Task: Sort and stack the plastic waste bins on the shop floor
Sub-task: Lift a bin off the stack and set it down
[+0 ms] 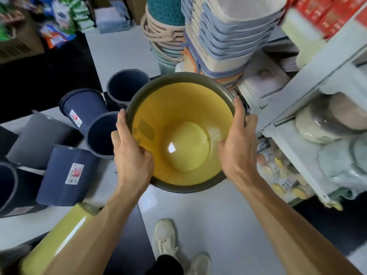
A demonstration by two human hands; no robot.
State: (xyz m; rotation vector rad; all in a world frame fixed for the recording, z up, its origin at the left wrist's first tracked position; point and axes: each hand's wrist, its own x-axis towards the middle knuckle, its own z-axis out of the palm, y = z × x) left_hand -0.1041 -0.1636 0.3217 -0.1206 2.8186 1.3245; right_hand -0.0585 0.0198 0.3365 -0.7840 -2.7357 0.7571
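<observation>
Between both hands (182, 151), yellow bin (184, 139), dark grey rim, glossy inside

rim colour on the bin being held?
Dark grey rim on the yellow bin, clearest in the head view.
</observation>
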